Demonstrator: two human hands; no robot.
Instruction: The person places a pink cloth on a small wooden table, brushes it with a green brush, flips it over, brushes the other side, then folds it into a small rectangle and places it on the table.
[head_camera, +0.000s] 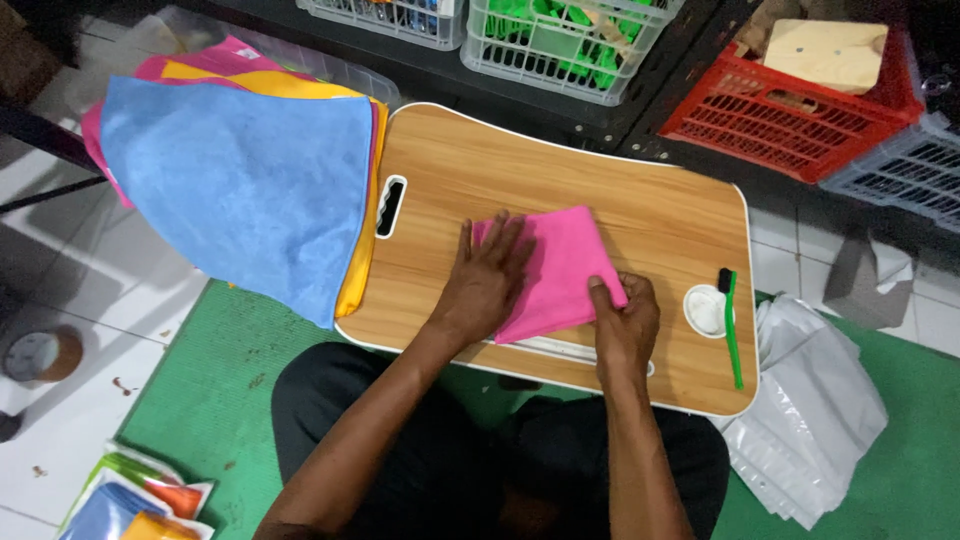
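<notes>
Head view: left hand (487, 283) pressed flat on pink cloth (560, 265), right hand (625, 318) pinching its edge; green brush (733, 335) right of cloth on table (640, 200).

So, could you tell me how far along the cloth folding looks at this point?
Done: the pink microfibre cloth already lies folded small on the wooden lap table. In hand: the left hand presses it flat while the right hand pinches its edge. Left: a stack of cloths, blue one on top, lies unfolded.
</notes>
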